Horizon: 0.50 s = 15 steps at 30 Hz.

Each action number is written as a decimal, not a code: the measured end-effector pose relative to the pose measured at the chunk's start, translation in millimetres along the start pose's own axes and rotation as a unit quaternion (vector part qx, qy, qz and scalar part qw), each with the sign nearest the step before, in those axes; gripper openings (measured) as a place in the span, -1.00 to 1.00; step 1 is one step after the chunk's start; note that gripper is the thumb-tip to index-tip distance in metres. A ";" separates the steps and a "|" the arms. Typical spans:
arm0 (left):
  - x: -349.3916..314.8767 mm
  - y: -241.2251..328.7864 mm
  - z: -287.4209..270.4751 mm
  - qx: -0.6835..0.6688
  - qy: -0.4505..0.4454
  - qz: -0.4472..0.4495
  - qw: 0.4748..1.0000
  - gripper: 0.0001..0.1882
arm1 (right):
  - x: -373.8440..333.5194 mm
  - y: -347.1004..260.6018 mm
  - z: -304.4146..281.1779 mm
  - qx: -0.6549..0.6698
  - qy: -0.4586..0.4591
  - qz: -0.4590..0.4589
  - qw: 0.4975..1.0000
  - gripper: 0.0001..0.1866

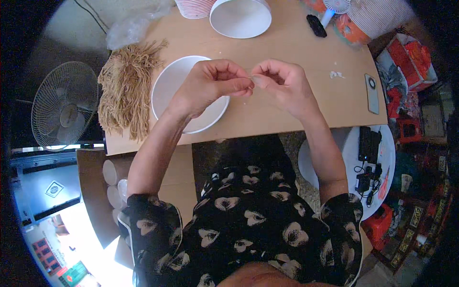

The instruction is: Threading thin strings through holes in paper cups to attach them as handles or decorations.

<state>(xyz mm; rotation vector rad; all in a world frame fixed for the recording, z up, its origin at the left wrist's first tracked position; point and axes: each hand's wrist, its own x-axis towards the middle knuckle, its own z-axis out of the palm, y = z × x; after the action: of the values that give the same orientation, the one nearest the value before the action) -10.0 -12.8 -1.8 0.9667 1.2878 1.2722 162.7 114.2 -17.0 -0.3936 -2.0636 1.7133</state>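
Note:
My left hand (217, 86) and my right hand (285, 86) meet fingertip to fingertip above the table. Both are closed in a pinch, thumb against fingers. Whatever lies between the tips is too small to make out. Below and behind my left hand stands a round white bowl (165, 91), partly covered by that hand and wrist. To its left, a bundle of tan strings (126, 91) is spread over the table's left side. Small white scraps (336, 74) lie on the tabletop right of my right hand.
The wooden table (287, 117) holds another white bowl (240, 19), stacked paper bowls (382, 19), a small handheld fan (330, 16), a black object (316, 26) and a phone (372, 93). A standing fan (64, 105) is at left; a white round stool (354, 153) with black adapters is at right.

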 end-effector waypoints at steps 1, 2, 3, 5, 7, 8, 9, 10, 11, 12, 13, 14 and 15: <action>-0.2 0.1 0.1 0.003 -0.003 0.006 1.000 -0.82 | 0.7 0.4 -1.2 -0.002 -0.006 -0.003 1.000 -0.86; 0.0 -0.4 -0.4 0.003 -0.003 0.006 1.000 -0.82 | 1.1 0.9 -1.9 -0.004 -0.011 -0.005 1.000 -0.86; 0.2 -1.3 -1.2 -0.010 -0.008 0.003 1.000 -0.82 | 1.3 0.6 -1.6 -0.004 -0.012 -0.005 1.000 -0.86; 0.1 -1.5 -2.2 -0.023 -0.014 0.000 1.000 -0.81 | 1.5 -0.1 -0.9 -0.001 -0.023 0.006 1.000 -0.84; -0.2 0.2 -2.7 -0.042 -0.019 -0.017 0.999 -0.81 | 2.1 2.0 -2.6 -0.014 -0.034 0.006 0.999 -0.84; -0.3 0.8 -2.9 -0.042 -0.020 -0.017 0.999 -0.81 | 2.4 2.8 -3.5 -0.027 -0.045 0.005 0.999 -0.83; -0.3 1.3 -3.1 -0.051 -0.023 -0.028 0.998 -0.81 | 2.4 3.1 -3.9 -0.027 -0.044 0.006 0.999 -0.83; 0.1 1.6 -3.0 -0.059 -0.026 -0.038 0.997 -0.81 | 2.2 3.5 -4.3 -0.033 -0.048 0.003 0.998 -0.83; 0.7 1.2 -2.8 -0.058 -0.026 -0.039 0.997 -0.81 | 1.9 4.0 -4.8 -0.039 -0.051 0.000 0.998 -0.82; 1.6 0.7 -2.2 -0.058 -0.025 -0.040 0.997 -0.81 | 1.1 4.9 -5.7 -0.038 -0.050 0.000 0.998 -0.82; 2.7 0.6 -1.0 -0.058 -0.024 -0.041 0.997 -0.82 | 0.1 6.2 -6.9 -0.042 -0.048 0.005 0.998 -0.82; 0.9 -0.5 -3.1 -0.061 -0.024 -0.039 0.997 -0.82 | 1.2 6.4 -4.6 -0.051 -0.049 0.010 0.997 -0.82; -0.8 -1.5 -5.0 -0.063 -0.025 -0.037 0.997 -0.82 | 2.3 7.0 -2.3 -0.054 -0.051 0.011 0.997 -0.82</action>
<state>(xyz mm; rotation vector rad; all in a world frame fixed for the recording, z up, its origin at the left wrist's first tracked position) -14.6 -14.5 -3.7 0.8493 1.1799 1.2488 161.4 118.6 -23.1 -0.3716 -2.2398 1.6703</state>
